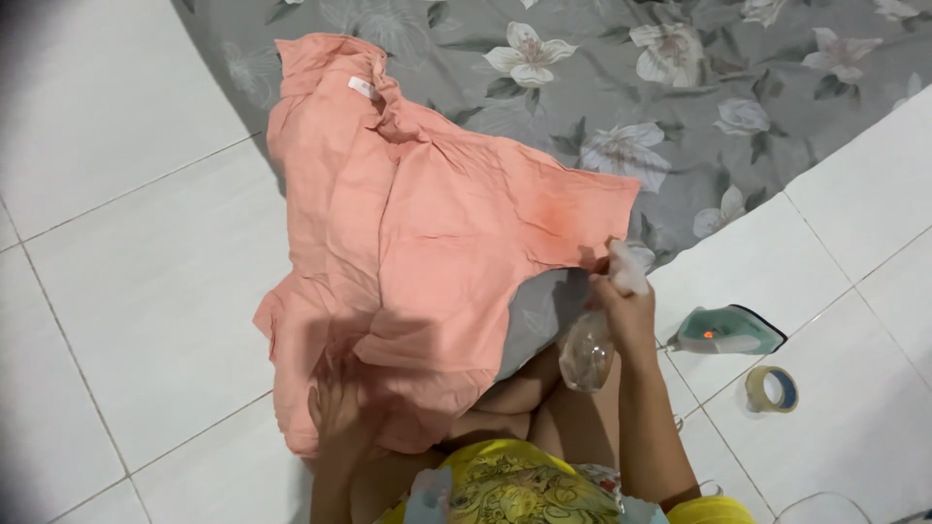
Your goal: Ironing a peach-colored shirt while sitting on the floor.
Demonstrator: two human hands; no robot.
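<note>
A salmon-pink garment [437, 233] lies spread over a grey flowered sheet [680, 116] and partly onto the white tiled floor. My left hand [338, 408] rests flat on the garment's near edge, fingers spread. My right hand [626, 315] grips a clear plastic spray bottle [587, 351] with a white nozzle, held just off the garment's right side, nozzle pointing toward the cloth.
A teal and white clothes iron [726, 332] stands on the tiles to the right, with a small red light showing. A roll of tape [772, 388] lies beside it. White floor tiles [136, 252] surround the sheet. My knees and yellow clothing fill the bottom.
</note>
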